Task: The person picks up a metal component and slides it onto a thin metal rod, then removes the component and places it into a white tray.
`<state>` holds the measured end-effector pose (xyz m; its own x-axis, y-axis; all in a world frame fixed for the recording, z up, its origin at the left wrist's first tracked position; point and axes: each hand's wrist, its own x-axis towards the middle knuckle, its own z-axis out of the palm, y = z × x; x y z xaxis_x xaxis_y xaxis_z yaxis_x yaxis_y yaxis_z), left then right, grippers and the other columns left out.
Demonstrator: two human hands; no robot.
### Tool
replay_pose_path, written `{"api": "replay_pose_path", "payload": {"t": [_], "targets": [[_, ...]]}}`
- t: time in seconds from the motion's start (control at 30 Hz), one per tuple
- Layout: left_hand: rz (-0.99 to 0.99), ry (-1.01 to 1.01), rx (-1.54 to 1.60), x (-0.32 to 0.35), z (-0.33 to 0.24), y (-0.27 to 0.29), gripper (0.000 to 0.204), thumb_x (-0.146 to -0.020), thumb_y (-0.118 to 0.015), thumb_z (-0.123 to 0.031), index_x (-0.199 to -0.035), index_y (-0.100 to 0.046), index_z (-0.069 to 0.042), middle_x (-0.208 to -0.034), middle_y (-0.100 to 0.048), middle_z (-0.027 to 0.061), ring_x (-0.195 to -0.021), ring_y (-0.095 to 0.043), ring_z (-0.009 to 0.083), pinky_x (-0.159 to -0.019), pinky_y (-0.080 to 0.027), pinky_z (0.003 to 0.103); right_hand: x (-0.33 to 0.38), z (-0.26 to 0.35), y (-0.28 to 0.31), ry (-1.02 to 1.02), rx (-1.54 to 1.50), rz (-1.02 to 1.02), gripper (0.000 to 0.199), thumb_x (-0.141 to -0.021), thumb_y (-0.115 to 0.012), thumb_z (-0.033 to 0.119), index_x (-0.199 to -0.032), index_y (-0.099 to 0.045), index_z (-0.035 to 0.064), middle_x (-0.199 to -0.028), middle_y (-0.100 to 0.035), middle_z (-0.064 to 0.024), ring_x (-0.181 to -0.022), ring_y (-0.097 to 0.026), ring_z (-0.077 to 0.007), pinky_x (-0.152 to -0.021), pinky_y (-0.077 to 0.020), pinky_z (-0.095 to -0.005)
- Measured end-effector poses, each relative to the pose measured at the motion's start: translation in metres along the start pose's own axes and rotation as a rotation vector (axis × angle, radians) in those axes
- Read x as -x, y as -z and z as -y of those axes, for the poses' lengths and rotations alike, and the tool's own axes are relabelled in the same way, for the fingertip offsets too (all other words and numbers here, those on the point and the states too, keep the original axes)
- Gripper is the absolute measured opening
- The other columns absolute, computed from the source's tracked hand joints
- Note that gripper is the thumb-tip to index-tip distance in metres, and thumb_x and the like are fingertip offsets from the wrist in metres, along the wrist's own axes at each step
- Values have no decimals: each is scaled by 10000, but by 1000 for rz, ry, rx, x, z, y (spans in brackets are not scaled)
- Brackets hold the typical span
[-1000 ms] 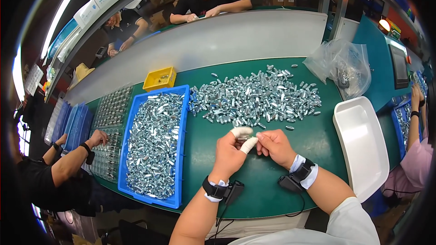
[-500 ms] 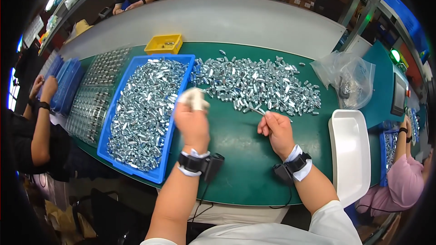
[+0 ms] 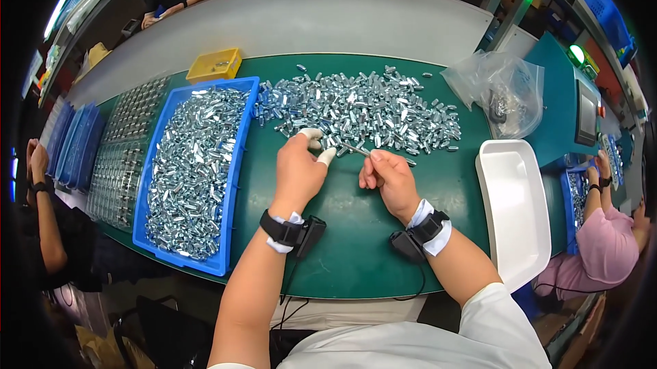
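Observation:
My left hand (image 3: 300, 172), with white covers on its fingertips, is at the near edge of a loose pile of small shiny metal parts (image 3: 383, 106). Its thumb and fingers are spread, and I see nothing gripped between them. In my right hand (image 3: 391, 181) a thin metal rod-like tool (image 3: 355, 149) is pinched between thumb and fingers. The tool's tip points left, toward the pile and my left fingertips. Left of my hands stands a blue tray (image 3: 237, 158) full of similar metal parts.
A white tray (image 3: 484, 184) stands at the right, below a clear plastic bag (image 3: 527, 106). Behind the blue tray sits a yellow bin (image 3: 203, 68). Clear trays of parts (image 3: 116, 177) lie farther left. Co-workers sit at both sides and beyond the grey partition (image 3: 342, 20).
My left hand has moved from beside the blue tray to the pile's near edge, its fingers now spread. My right hand still holds the tool. The whole view has shifted slightly.

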<state>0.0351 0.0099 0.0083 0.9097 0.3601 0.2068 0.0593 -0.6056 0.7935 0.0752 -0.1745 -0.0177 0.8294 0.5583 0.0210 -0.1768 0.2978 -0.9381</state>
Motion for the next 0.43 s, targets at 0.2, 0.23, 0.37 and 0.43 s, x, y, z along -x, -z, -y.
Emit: {"api": "replay_pose_path", "payload": {"t": [0.2, 0.23, 0.37, 0.43], "targets": [[11, -162, -145, -13, 25, -6, 255, -830, -673, -93, -1068, -632, -12, -887, -659, 110, -648, -580, 154, -590, -471, 294, 0, 0, -7, -20, -36, 13, 333, -994, -433, 264, -758, -511, 43, -607, -488, -34, -644, -521, -151, -637, -416, -265], [23, -95, -55, -12, 26, -5, 244, -834, -662, -80, -1068, -634, -21, -895, -655, 113, -690, -599, 177, -621, -479, 301, 0, 1, -4, -20, -17, 16, 333, -992, -438, 267, -760, -515, 42, -608, -492, -35, -646, -524, -150, -637, -417, -263], [106, 149, 490, -2, 18, 10, 200, -874, -621, -90, -1072, -645, -75, -934, -657, 93, -773, -620, 214, -677, -484, 299, 0, 0, -3, -17, 42, 32, 334, -988, -455, 277, -774, -535, 34, -617, -510, -40, -653, -536, -149, -638, -418, -257], [225, 246, 921, 2, 23, 20, 167, -909, -593, -122, -1059, -664, -132, -977, -671, 73, -809, -637, 234, -722, -495, 285, -2, 2, -1, -11, 124, 70, 336, -986, -470, 285, -796, -558, 22, -630, -535, -50, -656, -547, -153, -641, -420, -253]]}}
